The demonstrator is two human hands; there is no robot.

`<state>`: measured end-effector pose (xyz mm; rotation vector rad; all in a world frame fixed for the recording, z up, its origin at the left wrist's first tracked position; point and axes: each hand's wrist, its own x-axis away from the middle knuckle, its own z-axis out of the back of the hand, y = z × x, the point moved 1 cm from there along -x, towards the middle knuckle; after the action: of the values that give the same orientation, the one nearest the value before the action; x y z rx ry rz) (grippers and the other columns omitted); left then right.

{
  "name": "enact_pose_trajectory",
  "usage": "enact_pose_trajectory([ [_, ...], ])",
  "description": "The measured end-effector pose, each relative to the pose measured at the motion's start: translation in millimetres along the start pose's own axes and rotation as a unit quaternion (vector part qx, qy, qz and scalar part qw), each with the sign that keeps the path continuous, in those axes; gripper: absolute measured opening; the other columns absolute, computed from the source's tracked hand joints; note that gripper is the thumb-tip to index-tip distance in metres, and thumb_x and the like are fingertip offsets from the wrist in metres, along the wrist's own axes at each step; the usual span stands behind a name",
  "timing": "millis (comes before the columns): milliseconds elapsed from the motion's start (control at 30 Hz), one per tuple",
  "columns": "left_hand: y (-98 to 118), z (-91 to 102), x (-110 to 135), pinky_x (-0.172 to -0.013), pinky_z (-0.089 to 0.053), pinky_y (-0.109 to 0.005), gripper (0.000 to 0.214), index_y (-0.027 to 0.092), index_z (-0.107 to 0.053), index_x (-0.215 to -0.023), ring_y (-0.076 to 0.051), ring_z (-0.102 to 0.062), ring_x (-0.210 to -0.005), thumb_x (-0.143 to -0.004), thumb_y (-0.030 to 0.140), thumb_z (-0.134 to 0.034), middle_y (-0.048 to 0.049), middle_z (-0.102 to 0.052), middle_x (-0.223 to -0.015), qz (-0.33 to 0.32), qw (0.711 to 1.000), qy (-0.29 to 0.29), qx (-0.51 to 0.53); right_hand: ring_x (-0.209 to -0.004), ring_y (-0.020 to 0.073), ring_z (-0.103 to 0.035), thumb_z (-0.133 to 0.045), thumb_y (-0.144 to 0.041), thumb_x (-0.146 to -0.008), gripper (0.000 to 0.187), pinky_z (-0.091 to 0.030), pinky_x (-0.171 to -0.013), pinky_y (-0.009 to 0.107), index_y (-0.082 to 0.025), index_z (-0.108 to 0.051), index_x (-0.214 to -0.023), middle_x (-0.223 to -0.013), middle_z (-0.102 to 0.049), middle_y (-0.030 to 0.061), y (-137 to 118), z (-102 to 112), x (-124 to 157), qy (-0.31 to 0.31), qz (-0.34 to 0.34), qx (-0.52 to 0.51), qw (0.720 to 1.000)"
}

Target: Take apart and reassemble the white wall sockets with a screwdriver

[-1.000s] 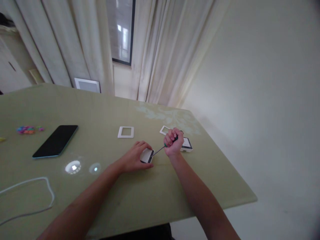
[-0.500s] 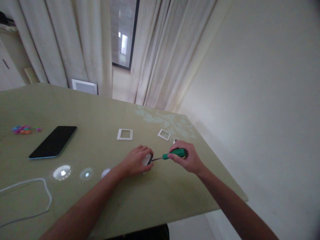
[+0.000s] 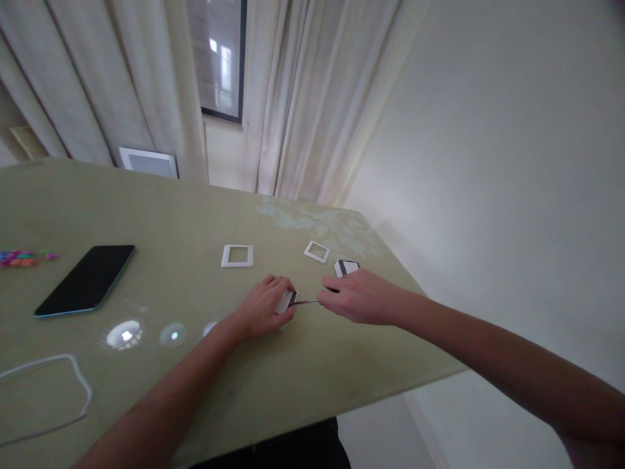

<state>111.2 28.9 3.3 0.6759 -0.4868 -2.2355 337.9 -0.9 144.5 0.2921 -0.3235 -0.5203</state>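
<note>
Left hand (image 3: 266, 307) gripping a small white wall-plate module (image 3: 286, 301) with a dark edge, thumb on the near side, fingers over the far side; module sits low at the counter (image 3: 273, 397), towards its near edge. Right hand (image 3: 359, 296) closed around a screwdriver, handle hidden in the fist; its thin metal shaft (image 3: 306, 301) runs left, roughly level, to the module's dark edge. Whether the tip is seated or only touching: cannot tell.

Second module (image 3: 347, 267) lies just beyond the right hand; two white frames (image 3: 237, 265) (image 3: 315, 259) lie farther back, apart from each other.

Risks, judged: tip could slip off the edge if pushed hard at this shallow angle, and jab the left thumb or fingers close by. A loose left grip could let the module twist or skid. Too much leverage could crack or scratch its casing. Right hand swinging outward could knock the second module.
</note>
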Motion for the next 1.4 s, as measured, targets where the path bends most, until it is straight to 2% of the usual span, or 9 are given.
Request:
enact_pose_trajectory([
  [167, 0, -0.2, 0, -0.098, -0.05, -0.048, 0.025, 0.022, -0.059, -0.113, -0.034, -0.06, -0.109, -0.089, 0.029, -0.059, -0.0108, -0.07, -0.11, -0.004, 1.0, 0.0, 0.002, -0.077, 0.0151, -0.059, -0.061, -0.034, -0.105, 0.019, -0.034, -0.065, 0.027, -0.018, -0.071, -0.1, -0.095, -0.069, 0.0054, 16, -28, 9, 0.062, -0.044, -0.145, 0.987],
  [333, 0, -1.9, -1, -0.1, -0.049, -0.049, 0.025, 0.022, -0.059, -0.112, -0.034, -0.059, -0.108, -0.088, 0.029, -0.057, -0.0108, -0.07, -0.109, -0.006, 1.0, 0.006, 0.003, -0.078, 0.0166, -0.062, -0.075, -0.035, -0.095, 0.019, -0.042, -0.073, 0.027, -0.017, -0.073, -0.091, -0.085, -0.071, 0.0041, 16, -55, 21, 0.153, -0.118, -0.342, 0.919],
  [500, 1, -0.5, -1, -0.1, -0.049, -0.048, 0.026, 0.023, -0.059, -0.111, -0.033, -0.06, -0.108, -0.087, 0.029, -0.057, -0.0096, -0.07, -0.108, -0.009, 1.0, 0.008, 0.005, -0.074, 0.0162, -0.062, -0.076, -0.04, -0.093, 0.024, -0.044, -0.072, 0.027, -0.017, -0.074, -0.087, -0.081, -0.072, 0.0032, 10, -72, 26, 0.19, -0.162, -0.403, 0.881],
  [633, 1, 1.9, 0, -0.097, -0.05, -0.048, 0.026, 0.022, -0.059, -0.113, -0.033, -0.06, -0.107, -0.089, 0.03, -0.055, -0.0105, -0.071, -0.109, -0.015, 1.0, 0.004, 0.005, -0.082, 0.0185, -0.066, -0.074, -0.038, -0.096, 0.022, -0.045, -0.075, 0.028, -0.016, -0.073, -0.094, -0.09, -0.074, 0.0062, 3, -63, 26, 0.148, -0.162, -0.34, 0.914],
  [733, 0, 1.7, 0, -0.097, -0.05, -0.05, 0.027, 0.02, -0.06, -0.114, -0.034, -0.061, -0.107, -0.09, 0.03, -0.055, -0.0117, -0.071, -0.11, -0.015, 1.0, 0.002, 0.002, -0.085, 0.0205, -0.069, -0.063, -0.037, -0.104, 0.021, -0.042, -0.069, 0.028, -0.018, -0.071, -0.108, -0.1, -0.076, 0.0089, -5, -43, 24, 0.056, -0.153, -0.213, 0.963],
  [833, -1, -1.0, -2, -0.099, -0.05, -0.052, 0.027, 0.02, -0.063, -0.114, -0.035, -0.061, -0.109, -0.089, 0.03, -0.055, -0.0119, -0.072, -0.111, -0.003, 1.0, 0.022, 0.019, -0.08, 0.0208, -0.069, -0.052, -0.036, -0.109, 0.024, -0.033, -0.06, 0.027, -0.019, -0.068, -0.113, -0.098, -0.076, 0.0099, -13, -26, 21, -0.003, -0.139, -0.075, 0.988],
  [967, -8, -5.0, -4, -0.101, -0.052, -0.05, 0.027, 0.021, -0.067, -0.109, -0.031, -0.064, -0.11, -0.093, 0.023, -0.045, -0.0109, -0.073, -0.109, 0.028, 0.997, 0.058, 0.041, -0.079, 0.0206, -0.07, -0.047, -0.033, -0.111, 0.024, -0.027, -0.056, 0.028, -0.018, -0.065, -0.117, -0.095, -0.075, 0.0097, -19, -19, 17, 0.012, -0.107, 0.008, 0.994],
  [1100, -20, -3.2, -6, -0.095, -0.056, -0.045, 0.035, 0.021, -0.069, -0.108, -0.027, -0.069, -0.103, -0.094, 0.017, -0.038, -0.0089, -0.076, -0.107, 0.06, 0.993, 0.087, 0.056, -0.075, 0.0186, -0.067, -0.049, -0.035, -0.111, 0.025, -0.024, -0.055, 0.029, -0.018, -0.066, -0.116, -0.092, -0.074, 0.0093, -16, -24, 12, 0.032, -0.107, 0.009, 0.994],
  [1400, -17, -3.6, -6, -0.095, -0.053, -0.047, 0.025, 0.023, -0.069, -0.105, -0.031, -0.069, -0.103, -0.098, 0.031, -0.047, -0.0097, -0.078, -0.104, 0.064, 0.994, 0.089, 0.025, -0.072, 0.0168, -0.062, -0.053, -0.028, -0.109, 0.02, -0.02, -0.054, 0.032, -0.018, -0.069, -0.115, -0.087, -0.073, 0.008, -2, -33, 3, 0.105, -0.051, 0.032, 0.993],
])
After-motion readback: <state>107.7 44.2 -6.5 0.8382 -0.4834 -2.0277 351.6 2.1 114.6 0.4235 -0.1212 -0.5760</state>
